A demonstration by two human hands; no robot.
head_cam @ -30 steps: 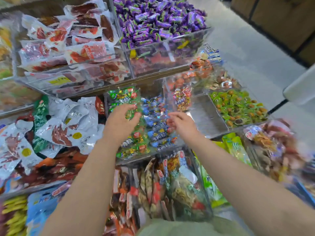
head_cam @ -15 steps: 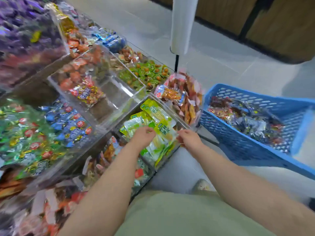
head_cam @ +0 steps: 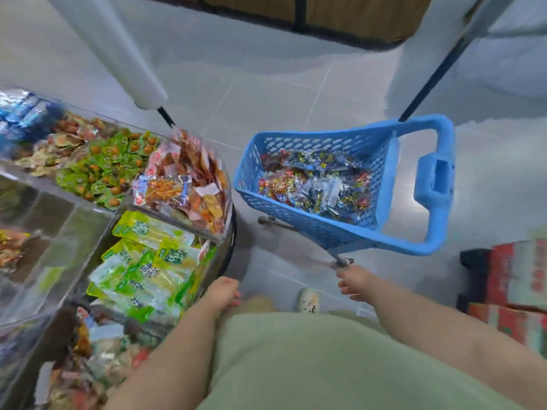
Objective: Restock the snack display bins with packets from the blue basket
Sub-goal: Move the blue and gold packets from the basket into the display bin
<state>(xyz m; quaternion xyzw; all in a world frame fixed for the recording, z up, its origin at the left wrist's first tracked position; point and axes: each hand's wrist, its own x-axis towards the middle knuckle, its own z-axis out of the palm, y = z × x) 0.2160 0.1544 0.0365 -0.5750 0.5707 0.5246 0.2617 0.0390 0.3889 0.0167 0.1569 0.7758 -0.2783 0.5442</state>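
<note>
Nearest is the person's pale green garment (head_cam: 296, 365), with both bare forearms reaching out over it. The left hand (head_cam: 222, 291) hangs just beside the near corner of a clear bin (head_cam: 68, 232) of green-and-yellow packets (head_cam: 148, 261), its fingers loosely bent downward with nothing showing in them. The right hand (head_cam: 355, 284) is well apart from it, fingers relaxed and lightly curled, also holding nothing. It sits just short of the metal foot under the near corner of the blue basket (head_cam: 296, 220), and blur hides whether it touches. A light shoe (head_cam: 307, 300) shows on the floor between the hands. The basket stands on the grey tiled floor ahead of the right hand, handle to the right, with mixed red, blue and silver snack packets (head_cam: 319, 184) lying in its bottom. Left of it, a higher bin holds orange and red packets (head_cam: 189, 184) heaped above its rim. Farther left is a bin of green wrappers with orange centres (head_cam: 109, 161), then brownish packets (head_cam: 59, 137) and blue ones (head_cam: 23, 113). Red cartons (head_cam: 518, 276) are stacked at the right edge, and a white roll (head_cam: 118, 48) slants overhead.
</note>
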